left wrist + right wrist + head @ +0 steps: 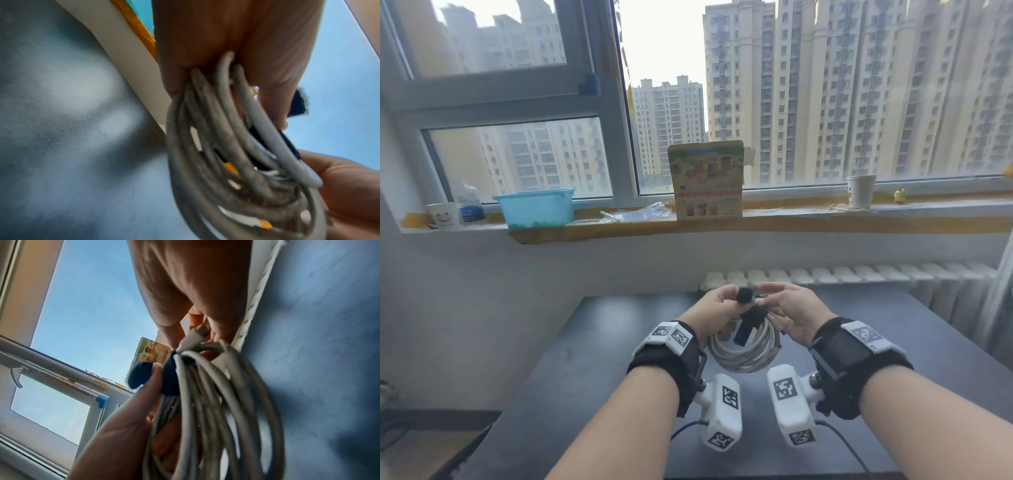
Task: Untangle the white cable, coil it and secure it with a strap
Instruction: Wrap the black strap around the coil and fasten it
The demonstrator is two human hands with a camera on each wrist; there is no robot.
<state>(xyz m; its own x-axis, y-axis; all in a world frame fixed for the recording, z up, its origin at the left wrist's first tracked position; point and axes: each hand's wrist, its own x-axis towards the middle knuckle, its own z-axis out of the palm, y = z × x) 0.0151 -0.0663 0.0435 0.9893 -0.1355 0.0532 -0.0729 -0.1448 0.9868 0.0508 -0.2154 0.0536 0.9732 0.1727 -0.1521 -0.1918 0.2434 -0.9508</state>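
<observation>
Both hands hold the coiled white cable (744,356) up over the dark table (876,329). A black strap (748,323) passes round the top of the coil, its tail hanging down in front. My left hand (722,305) pinches the strap's rolled end (141,376) with the thumb, and its lower fingers hold the coil (226,154). My right hand (780,303) pinches the top of the coil beside the strap, where the cable's plug (191,339) lies between its fingers. The left wrist view shows the strap (298,104) behind the left hand's fingers (273,100).
A radiator (842,274) runs behind the table's far edge. The window sill (791,222) above carries a blue basket (536,207), a coloured box (707,180), paper cups (860,190), a bottle (469,205) and a small yellow figure (900,195).
</observation>
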